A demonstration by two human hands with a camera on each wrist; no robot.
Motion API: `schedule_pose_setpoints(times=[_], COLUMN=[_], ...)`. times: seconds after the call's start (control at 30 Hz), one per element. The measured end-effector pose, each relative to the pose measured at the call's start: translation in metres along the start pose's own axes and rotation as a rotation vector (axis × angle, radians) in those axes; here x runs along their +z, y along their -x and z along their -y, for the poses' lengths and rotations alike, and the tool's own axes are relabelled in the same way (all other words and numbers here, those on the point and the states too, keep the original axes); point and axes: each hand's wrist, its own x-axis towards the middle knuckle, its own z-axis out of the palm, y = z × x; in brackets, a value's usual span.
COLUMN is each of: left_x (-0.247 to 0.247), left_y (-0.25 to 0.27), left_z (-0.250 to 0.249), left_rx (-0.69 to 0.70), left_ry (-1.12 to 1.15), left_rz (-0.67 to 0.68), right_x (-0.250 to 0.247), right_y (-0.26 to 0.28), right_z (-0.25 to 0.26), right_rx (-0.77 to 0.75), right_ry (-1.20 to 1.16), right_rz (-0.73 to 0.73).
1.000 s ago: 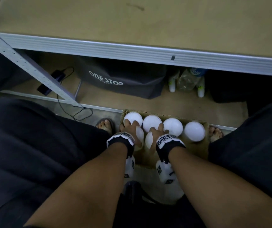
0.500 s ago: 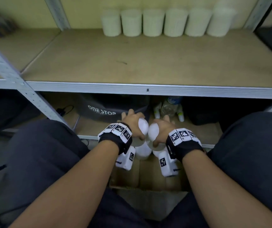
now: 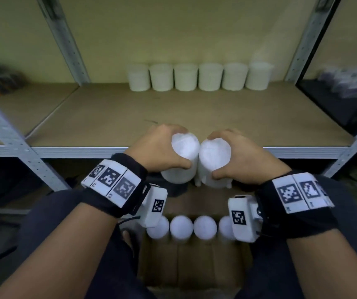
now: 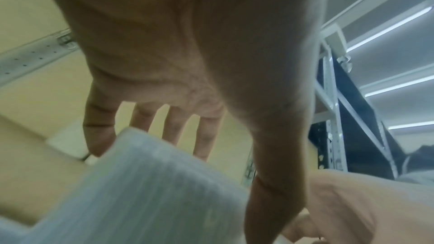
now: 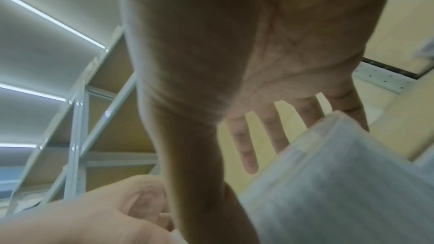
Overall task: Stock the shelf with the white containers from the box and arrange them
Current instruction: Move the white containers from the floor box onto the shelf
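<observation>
- Two white containers, side walls touching, held up at the front edge of the shelf (image 3: 108,117), above the box (image 3: 194,266).
- Left hand (image 3: 158,147) grips the left container (image 3: 181,156) from above: fingers curled over the far side, thumb on the near wall.
- Right hand (image 3: 240,156) clamps the right container (image 3: 214,160) the same way.
- Row of six containers (image 3: 199,77) stands along the shelf's back wall.
- Four more containers (image 3: 192,227) stand in the box.
</observation>
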Motion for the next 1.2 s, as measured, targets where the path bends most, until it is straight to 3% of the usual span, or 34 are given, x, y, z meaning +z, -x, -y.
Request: schedule_pose_setpoints(times=[0.3,0.53,0.8,1.0,1.2], left_x=[-0.036,-0.020,-0.008,-0.013,-0.013], left_y=[-0.040,-0.070,-0.076,-0.069,-0.053], left_z=[-0.012,0.007,0.018,0.016,0.008], left_rx=[0.033,0.004,0.009,0.054,0.096], left_ry=[0.059,0.038,0.055,-0.013,-0.097], left_rz=[-0.217,-0.170,-0.158,-0.113,-0.192], right_x=[-0.041,-0.020,-0.010,-0.018,-0.027], right_y=[-0.033,-0.074,-0.082,-0.073,-0.064], right_z=[0.006,-0.009,-0.017,-0.013,-0.004], right_rx=[-0.079,0.014,-0.020,-0.042,-0.102], right_ry=[-0.062,-0.117,-0.145,-0.021,0.102], right_rz=[-0.260,-0.279,-0.319,-0.284,-0.304])
